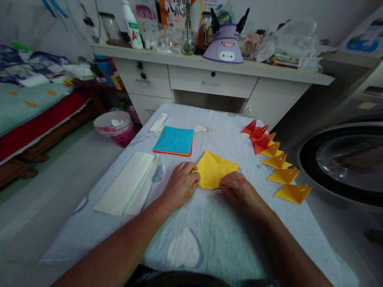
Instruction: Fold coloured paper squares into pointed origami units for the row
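A creased sheet of yellow origami paper (214,169) lies between my hands on the cloth-covered table. My left hand (184,179) pinches its left corner, and my right hand (237,185) grips its lower right edge with the fingertips partly hidden. Beyond my left hand is a stack of square origami paper (174,140), blue on top with red and yellow edges below. Along the table's right side runs a row of folded paper pieces, red ones (259,137) at the far end and yellow-orange ones (293,193) nearer me.
To the left lie a folded white cloth or paper (128,183) and a small white box (158,123). A cluttered white desk (209,65) stands behind the table, a front-loading washing machine (344,159) at right. A pink bin (119,127) sits on the floor at left, near a bed (38,103).
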`<state>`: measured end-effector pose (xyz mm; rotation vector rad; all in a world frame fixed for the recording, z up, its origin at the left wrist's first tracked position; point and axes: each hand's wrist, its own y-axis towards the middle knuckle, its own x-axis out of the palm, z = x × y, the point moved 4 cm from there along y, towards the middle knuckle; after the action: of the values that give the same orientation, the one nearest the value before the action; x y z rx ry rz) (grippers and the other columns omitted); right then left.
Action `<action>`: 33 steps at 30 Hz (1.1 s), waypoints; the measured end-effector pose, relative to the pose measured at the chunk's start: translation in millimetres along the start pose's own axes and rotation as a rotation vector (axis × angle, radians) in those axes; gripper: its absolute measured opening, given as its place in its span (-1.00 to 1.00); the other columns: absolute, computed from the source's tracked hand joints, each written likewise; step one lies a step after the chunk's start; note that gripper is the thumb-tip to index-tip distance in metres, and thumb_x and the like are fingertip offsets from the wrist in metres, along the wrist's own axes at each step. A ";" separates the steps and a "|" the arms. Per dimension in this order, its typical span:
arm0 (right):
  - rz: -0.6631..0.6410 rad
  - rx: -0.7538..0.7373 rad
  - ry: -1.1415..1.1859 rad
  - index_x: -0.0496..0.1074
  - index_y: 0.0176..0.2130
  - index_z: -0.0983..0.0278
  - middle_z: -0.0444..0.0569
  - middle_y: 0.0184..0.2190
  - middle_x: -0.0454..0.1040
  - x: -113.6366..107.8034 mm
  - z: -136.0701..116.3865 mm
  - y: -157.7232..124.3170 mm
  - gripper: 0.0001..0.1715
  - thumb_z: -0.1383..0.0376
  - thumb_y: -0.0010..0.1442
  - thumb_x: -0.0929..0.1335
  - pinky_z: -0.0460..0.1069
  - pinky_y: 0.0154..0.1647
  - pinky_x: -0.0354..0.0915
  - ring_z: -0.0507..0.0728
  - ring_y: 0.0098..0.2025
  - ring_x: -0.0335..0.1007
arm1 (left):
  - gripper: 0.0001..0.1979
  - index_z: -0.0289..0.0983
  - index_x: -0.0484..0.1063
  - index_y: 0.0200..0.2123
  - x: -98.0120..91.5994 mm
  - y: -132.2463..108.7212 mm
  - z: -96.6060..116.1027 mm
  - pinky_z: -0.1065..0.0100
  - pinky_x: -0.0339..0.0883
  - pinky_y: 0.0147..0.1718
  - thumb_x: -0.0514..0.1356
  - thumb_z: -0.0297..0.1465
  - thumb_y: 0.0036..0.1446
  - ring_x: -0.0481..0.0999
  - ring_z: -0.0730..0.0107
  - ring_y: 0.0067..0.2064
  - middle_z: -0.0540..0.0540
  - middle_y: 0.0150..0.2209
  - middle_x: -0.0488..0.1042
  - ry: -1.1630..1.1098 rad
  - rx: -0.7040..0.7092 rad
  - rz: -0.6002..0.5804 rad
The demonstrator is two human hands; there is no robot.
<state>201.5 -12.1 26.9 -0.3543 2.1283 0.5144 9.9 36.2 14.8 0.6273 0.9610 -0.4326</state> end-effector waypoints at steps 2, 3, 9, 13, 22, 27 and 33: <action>-0.022 0.026 0.081 0.42 -0.27 0.25 -0.01 -0.32 0.49 -0.2 0.0 -0.6 -0.83 0.40 0.26 0.24 0.02 -0.18 0.23 0.11 -0.24 0.38 | -0.89 -0.26 0.44 -0.42 -2.5 0.1 -1.1 0.18 0.27 -0.06 0.22 -0.58 0.06 0.35 0.23 -0.06 -0.09 -0.17 0.40 -0.016 -0.012 -0.041; -0.027 0.041 0.120 0.41 -0.25 0.25 -0.01 -0.30 0.49 -0.3 0.0 -1.3 -0.84 0.38 0.27 0.24 0.01 -0.19 0.24 0.11 -0.23 0.38 | -0.89 -0.26 0.44 -0.43 -3.7 0.2 -1.9 0.20 0.27 -0.07 0.22 -0.58 0.05 0.36 0.24 -0.08 -0.08 -0.19 0.40 -0.026 -0.018 -0.058; -0.063 0.182 0.182 0.41 -0.30 0.25 -0.05 -0.34 0.48 0.4 3.0 -5.1 -0.89 0.32 0.24 0.28 -0.02 -0.26 0.26 0.09 -0.29 0.39 | -0.90 -0.24 0.47 -0.41 -6.2 0.8 -7.0 0.23 0.24 -0.09 0.22 -0.56 0.05 0.36 0.26 -0.09 -0.06 -0.21 0.41 -0.036 -0.029 -0.144; -0.072 0.186 0.172 0.42 -0.30 0.26 -0.04 -0.33 0.48 -2.3 3.4 -3.8 -0.91 0.31 0.22 0.31 -0.01 -0.24 0.26 0.11 -0.27 0.40 | -0.91 -0.23 0.48 -0.41 -6.6 0.3 -9.7 0.24 0.23 -0.10 0.22 -0.53 0.06 0.36 0.27 -0.11 -0.05 -0.23 0.41 -0.039 -0.025 -0.169; 0.080 0.229 0.010 0.49 -0.23 0.24 0.08 -0.14 0.49 4.4 26.4 -8.7 -0.81 0.20 0.18 0.37 0.17 -0.02 0.26 0.24 -0.04 0.37 | -0.89 -0.25 0.45 -0.38 -8.0 0.1 -11.1 0.23 0.25 -0.13 0.14 -0.48 0.16 0.35 0.26 -0.14 -0.08 -0.24 0.39 -0.025 -0.050 -0.174; 0.085 0.307 -0.015 0.46 -0.44 0.25 0.07 -0.11 0.48 8.8 34.3 -9.7 -0.81 0.21 0.17 0.37 0.18 0.03 0.21 0.24 0.00 0.33 | -0.85 -0.26 0.45 -0.37 -3.8 0.0 -9.9 0.21 0.25 -0.10 0.10 -0.43 0.22 0.33 0.25 -0.12 -0.10 -0.22 0.37 0.015 -0.069 -0.145; 0.138 0.391 -0.052 0.35 -0.55 0.24 0.00 -0.25 0.49 9.1 36.4 -7.6 -0.67 0.20 0.21 0.33 0.11 -0.07 0.22 0.18 -0.13 0.36 | -0.87 -0.27 0.43 -0.37 1.0 -0.8 -11.8 0.19 0.24 -0.07 0.12 -0.42 0.22 0.31 0.23 -0.09 -0.10 -0.21 0.36 0.052 -0.089 -0.132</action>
<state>225.3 -1.8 -1.2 0.0268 2.1522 0.1732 2.6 43.4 8.7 0.4984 1.0687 -0.4893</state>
